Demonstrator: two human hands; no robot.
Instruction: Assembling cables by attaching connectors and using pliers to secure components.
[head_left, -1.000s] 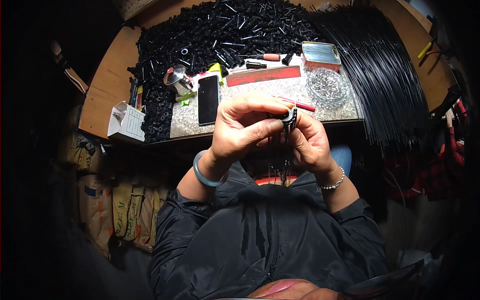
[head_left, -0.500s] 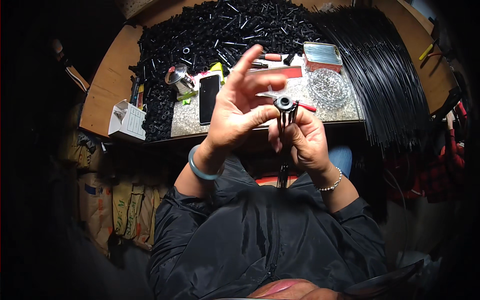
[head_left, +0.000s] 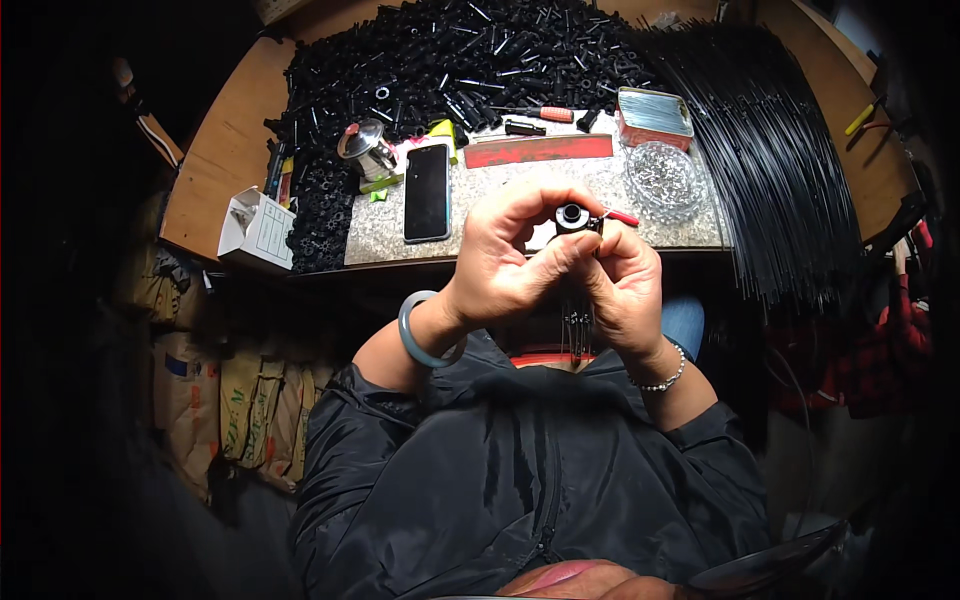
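Both my hands meet above the near edge of the work board. A small black ring-shaped part (head_left: 572, 215) with a round hole sits upright between their fingers. My left hand (head_left: 505, 250) curls its index finger over the part and presses its thumb against the near side. From the right, my right hand (head_left: 628, 285) pinches just below the ring. A bunch of thin black rods (head_left: 576, 325) hangs down beneath the fingers; where they join the ring is hidden. A red-handled tool (head_left: 622, 217) shows just behind my right fingers, mostly covered.
Black plastic parts (head_left: 400, 75) are heaped across the back. Long black rods (head_left: 770, 160) lie at right, beside a clear bowl of small pieces (head_left: 663, 180) and a box of thin pins (head_left: 654, 115). A phone (head_left: 427, 195), metal pot (head_left: 368, 148) and white carton (head_left: 256, 232) stand left.
My left hand's raised, spread fingers have come down and closed around the ring part. The ring has tilted, and the hanging rods are more covered by my fingers.
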